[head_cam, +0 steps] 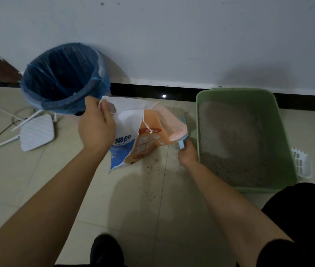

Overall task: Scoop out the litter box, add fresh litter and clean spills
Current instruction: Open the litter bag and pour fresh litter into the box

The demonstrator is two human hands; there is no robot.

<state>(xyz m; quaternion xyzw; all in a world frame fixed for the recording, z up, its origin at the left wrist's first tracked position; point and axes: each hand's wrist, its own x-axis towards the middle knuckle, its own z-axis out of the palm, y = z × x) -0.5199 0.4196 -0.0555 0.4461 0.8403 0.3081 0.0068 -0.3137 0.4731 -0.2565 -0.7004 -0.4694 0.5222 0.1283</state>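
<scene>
Left fingers [105, 110] pinch litter bag [131, 122] top; right fingers [188, 150] grasp scoop [182, 142] handle, scoop seemingly in bag.

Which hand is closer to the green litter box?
Right. The right hand, holding the scoop, is just beside the litter box; the left hand grips the litter bag, farther off.
</scene>
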